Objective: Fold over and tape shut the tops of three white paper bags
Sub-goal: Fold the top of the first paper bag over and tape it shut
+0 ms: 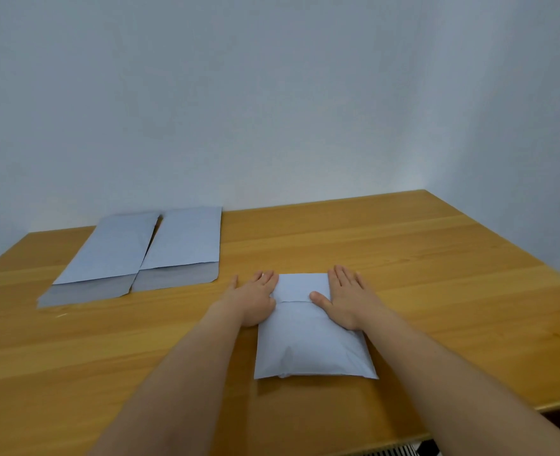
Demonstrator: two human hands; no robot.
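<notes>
Head view: a wooden table (403, 258) stands against a pale wall (272, 93); one white paper bag (308, 340) lies flat near the front edge, right of centre, its body slightly puffed; its top flap (300, 286) is folded over toward the person, the flap's edge showing as a crease line across the bag between the two hands. No tape is discernible on that flap. The left hand (255, 297) lies flat and open, palm down, fingers extended, at the left edge of the folded flap, partly on the bag and partly on the table; it grasps nothing. The right hand (347, 297) lies likewise flat and open on the right portion of the flap, thumb (318, 297) stretched inward along the crease; it presses and grips nothing. Two further bags lie flat side by side at the rear left, well apart from the hands: the left flat bag (107, 258) and the right flat bag (183, 248), edges nearly touching; both tops unfolded.
</notes>
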